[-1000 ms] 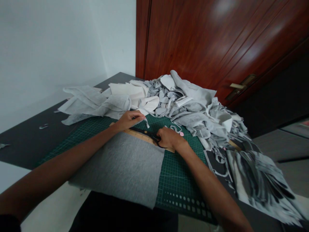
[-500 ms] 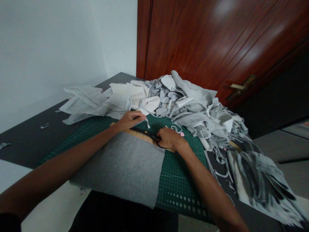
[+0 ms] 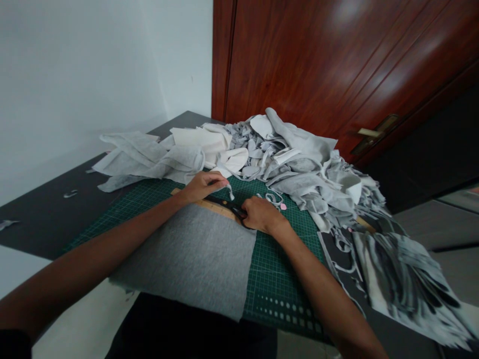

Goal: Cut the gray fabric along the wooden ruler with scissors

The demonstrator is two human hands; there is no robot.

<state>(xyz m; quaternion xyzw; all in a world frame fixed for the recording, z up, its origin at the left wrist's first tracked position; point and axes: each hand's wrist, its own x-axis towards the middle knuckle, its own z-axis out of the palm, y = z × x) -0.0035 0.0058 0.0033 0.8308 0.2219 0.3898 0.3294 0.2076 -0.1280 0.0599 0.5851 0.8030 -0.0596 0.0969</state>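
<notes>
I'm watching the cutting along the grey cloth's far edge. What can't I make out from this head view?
- Scissors: handles hidden inside the right hand; blade opening too small to tell.
- Wooden ruler: right end covered by that hand.
- Strip pinched by the left hand: whether cut free is unclear.
- Grey cloth: near edge drops past the table edge.
- Scrap pile: hides the table behind.

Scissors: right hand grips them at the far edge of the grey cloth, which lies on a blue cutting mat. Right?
Not quite. The head view shows the mat is green, not blue. The right hand does grip the scissors at the grey cloth's far edge.
</notes>
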